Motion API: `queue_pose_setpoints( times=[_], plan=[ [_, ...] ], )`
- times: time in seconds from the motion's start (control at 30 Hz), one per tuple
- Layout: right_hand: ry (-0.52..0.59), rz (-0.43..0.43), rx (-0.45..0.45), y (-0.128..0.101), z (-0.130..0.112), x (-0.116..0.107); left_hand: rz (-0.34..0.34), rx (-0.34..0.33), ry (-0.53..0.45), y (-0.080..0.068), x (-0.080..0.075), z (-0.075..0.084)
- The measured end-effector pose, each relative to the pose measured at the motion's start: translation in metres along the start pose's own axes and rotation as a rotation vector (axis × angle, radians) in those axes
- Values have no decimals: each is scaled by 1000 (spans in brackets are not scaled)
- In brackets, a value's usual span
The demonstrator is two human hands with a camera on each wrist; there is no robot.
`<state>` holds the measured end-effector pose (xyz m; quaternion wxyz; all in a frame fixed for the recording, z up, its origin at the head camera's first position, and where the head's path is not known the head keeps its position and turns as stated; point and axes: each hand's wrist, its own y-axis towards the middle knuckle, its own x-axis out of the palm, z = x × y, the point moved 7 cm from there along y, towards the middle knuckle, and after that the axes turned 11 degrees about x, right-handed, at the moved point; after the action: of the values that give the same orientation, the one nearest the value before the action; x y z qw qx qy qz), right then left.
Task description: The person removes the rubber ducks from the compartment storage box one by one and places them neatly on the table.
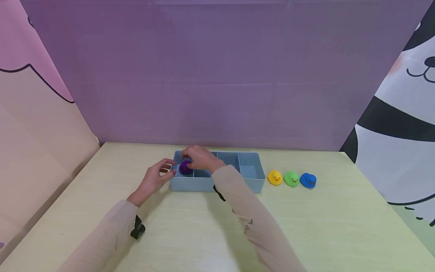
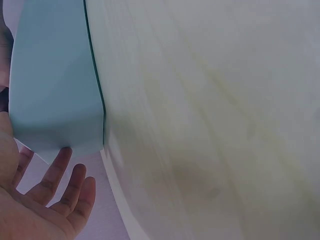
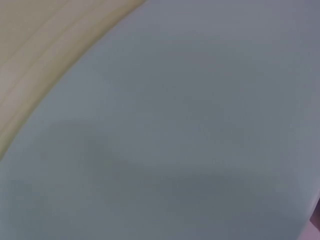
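A light blue divided box (image 1: 192, 184) stands on the table, seen in the head view. Within its leftmost compartment is a purple rubber duck (image 1: 185, 168), partly covered by my right hand (image 1: 201, 158), whose thumb and fingers pinch it from the right. My left hand (image 1: 154, 177) is at the box's left end, fingers spread and loosely bent. In the left wrist view, a fingertip of this hand (image 2: 55, 200) appears to touch the box's end wall (image 2: 55, 75). The right wrist view is filled by the box's wall (image 3: 175, 125); neither hand's grip shows there.
Right of the box, a yellow duck (image 1: 275, 177), a green duck (image 1: 291, 178) and a blue duck (image 1: 308, 180) stand in a row on the pale wooden table (image 1: 190, 234). A purple cloth (image 1: 217, 75) hangs behind the table.
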<state>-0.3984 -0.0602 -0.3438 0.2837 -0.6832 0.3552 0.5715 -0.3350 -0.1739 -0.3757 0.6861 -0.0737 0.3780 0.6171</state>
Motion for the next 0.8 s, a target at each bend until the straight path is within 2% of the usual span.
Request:
queue_pose_setpoints(
  times=[0.37, 0.8],
  plan=[
    [-42, -18, 21, 5, 1, 6, 5, 0, 4, 2, 2, 3],
    [-60, -95, 66, 8, 1, 10, 7, 4, 12, 2, 2, 0]
  ],
)
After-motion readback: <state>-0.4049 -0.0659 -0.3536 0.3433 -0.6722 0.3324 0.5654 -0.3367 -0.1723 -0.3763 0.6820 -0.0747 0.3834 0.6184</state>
